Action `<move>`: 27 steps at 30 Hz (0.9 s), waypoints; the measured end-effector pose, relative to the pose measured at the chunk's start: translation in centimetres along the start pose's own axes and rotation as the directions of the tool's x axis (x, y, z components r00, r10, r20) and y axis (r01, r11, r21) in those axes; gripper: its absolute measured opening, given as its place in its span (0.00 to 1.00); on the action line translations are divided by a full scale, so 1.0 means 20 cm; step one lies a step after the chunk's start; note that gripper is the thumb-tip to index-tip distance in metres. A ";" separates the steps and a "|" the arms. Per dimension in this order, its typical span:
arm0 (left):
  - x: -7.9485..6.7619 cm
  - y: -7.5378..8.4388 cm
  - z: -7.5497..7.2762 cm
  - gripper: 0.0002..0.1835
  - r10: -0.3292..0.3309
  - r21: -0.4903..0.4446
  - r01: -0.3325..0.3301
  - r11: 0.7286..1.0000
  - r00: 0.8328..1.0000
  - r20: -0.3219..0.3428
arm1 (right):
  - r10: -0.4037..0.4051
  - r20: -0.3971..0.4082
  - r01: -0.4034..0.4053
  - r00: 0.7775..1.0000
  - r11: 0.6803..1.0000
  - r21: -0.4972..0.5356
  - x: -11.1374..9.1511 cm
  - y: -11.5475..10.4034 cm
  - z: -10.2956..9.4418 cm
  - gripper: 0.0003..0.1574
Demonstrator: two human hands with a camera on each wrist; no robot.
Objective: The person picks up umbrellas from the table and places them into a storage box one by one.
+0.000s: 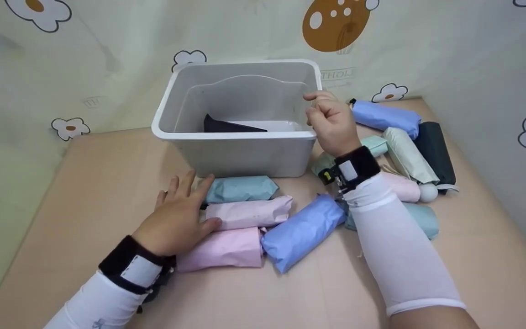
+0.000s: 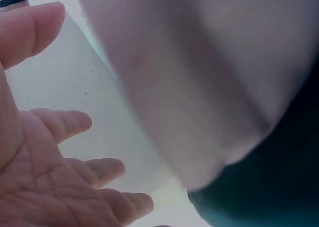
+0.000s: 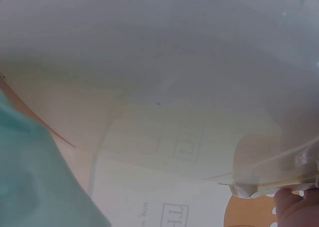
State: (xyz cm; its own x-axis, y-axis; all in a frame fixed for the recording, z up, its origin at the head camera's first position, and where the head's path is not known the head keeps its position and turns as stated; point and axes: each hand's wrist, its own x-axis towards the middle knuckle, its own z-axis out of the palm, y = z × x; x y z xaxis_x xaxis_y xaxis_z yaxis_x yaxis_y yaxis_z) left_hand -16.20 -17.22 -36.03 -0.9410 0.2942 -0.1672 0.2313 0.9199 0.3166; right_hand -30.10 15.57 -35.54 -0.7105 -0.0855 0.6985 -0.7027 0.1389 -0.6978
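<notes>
White fabric sleeves (image 1: 402,251) overhang the peach-coloured desk (image 1: 107,183). The right hand (image 1: 334,121) grips the rectangular grey plastic bin (image 1: 244,157), just behind a teal cloth umbrella (image 1: 242,189); the left hand (image 1: 174,224) spreads, grasping nothing. One-sided tugging could tip the bin.

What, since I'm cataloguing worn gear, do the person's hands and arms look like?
The left hand and right hand wear no gloves. White sleeves run up from black wristbands, each with a white patch; the right one also carries a small black device with a yellow marking. The left sleeve shows a small bluish-grey mark.
</notes>
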 end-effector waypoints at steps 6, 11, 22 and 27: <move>0.00 -0.01 0.03 0.47 0.010 0.017 -0.010 1.000 1.000 0.002 | 0.017 -0.001 -0.017 1.000 1.000 -0.006 0.00 -0.01 0.00 0.22; 0.01 -0.02 0.05 0.45 0.012 0.035 -0.013 0.999 1.000 0.020 | 0.026 -0.001 -0.026 1.000 1.000 -0.013 0.00 -0.01 0.00 0.22; 0.00 -0.04 0.07 0.43 0.015 0.035 -0.015 0.999 1.000 -0.002 | 0.036 -0.037 -0.036 0.999 0.999 -0.009 0.00 0.00 0.01 0.22; 0.00 -0.06 0.08 0.44 0.004 0.019 -0.004 1.000 1.000 -0.021 | 0.030 -0.044 -0.030 0.999 0.999 -0.016 0.00 0.00 0.02 0.23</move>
State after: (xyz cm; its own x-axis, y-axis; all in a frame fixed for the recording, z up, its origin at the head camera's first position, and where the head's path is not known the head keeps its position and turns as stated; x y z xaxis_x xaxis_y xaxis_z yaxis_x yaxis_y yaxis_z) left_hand -16.12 -17.91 -37.89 -0.9450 0.2925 -0.1460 0.2397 0.9236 0.2991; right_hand -30.15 15.22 -35.60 -0.7286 -0.0380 0.6839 -0.6802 0.1571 -0.7160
